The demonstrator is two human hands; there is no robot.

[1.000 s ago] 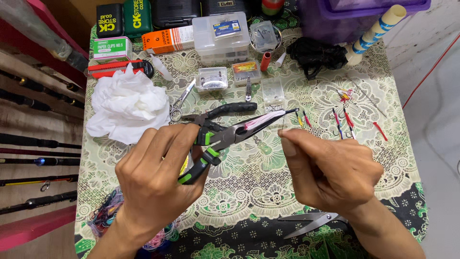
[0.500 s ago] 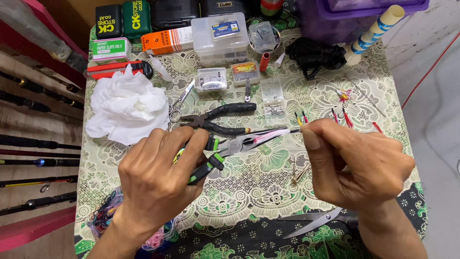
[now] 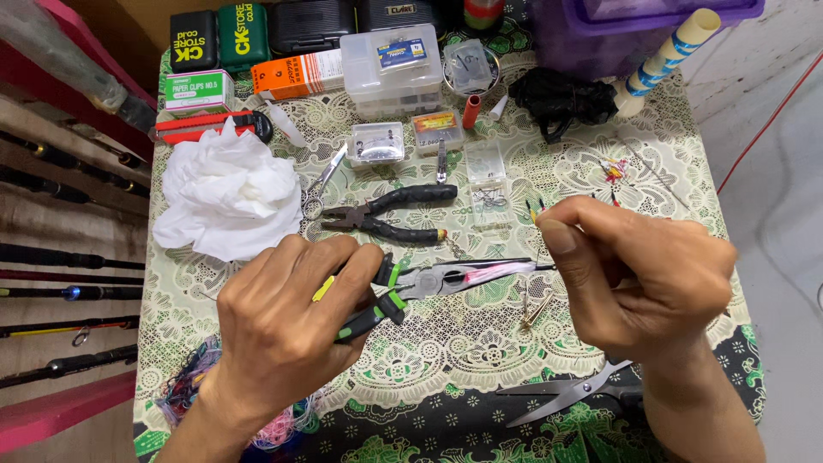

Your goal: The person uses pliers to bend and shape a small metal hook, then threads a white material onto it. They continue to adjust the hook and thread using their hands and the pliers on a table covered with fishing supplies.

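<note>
Left hand (image 3: 283, 334) is closed around the green-handled pliers (image 3: 429, 283), their long nose pointing right over the worktop (image 3: 446, 343). Right hand (image 3: 643, 274) pinches a thin line (image 3: 537, 257) touching the plier tips, just left of its fingers.

Pliers (image 3: 446, 279): shiny metal w/ green-black rubbery handles; tablecloth (image 3: 446, 343) glossy plastic; white tissue (image 3: 227, 193) crumpled, matt.
</note>
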